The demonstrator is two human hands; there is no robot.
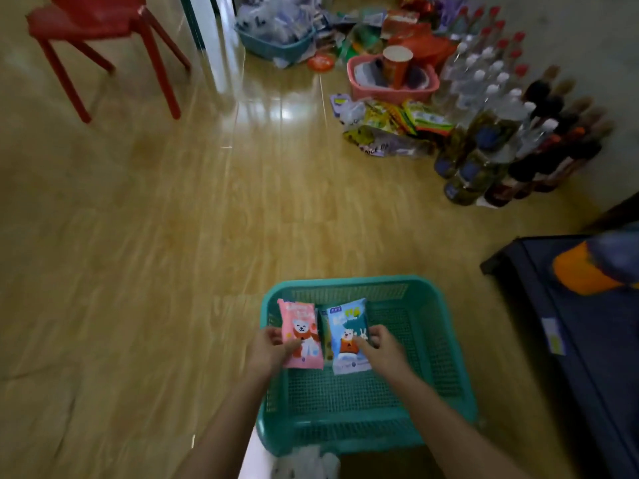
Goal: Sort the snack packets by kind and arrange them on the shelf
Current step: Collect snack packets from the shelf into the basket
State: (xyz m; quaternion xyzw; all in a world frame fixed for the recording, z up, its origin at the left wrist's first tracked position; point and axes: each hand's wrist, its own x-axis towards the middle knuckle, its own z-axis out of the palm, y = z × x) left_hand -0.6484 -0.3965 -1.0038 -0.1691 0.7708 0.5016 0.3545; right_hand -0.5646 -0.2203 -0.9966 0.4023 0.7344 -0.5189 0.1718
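Observation:
A teal mesh basket [446, 344] sits on the wooden floor just in front of me. Over its left half my left hand [271, 350] grips a pink snack packet [301, 331] with a white bear on it. Beside it my right hand [382, 345] holds a blue snack packet [347, 335] with a bear and a rabbit. Both packets are held upright, side by side, above the basket's floor. A sliver of a darker packet [324, 335] shows between them.
Far right on the floor lie piled snack packets [397, 122], a pink basket [390, 89], a blue basket [276, 46] and rows of bottles [501, 126]. A red chair [96, 32] stands far left. A dark shelf or crate [587, 340] stands at right.

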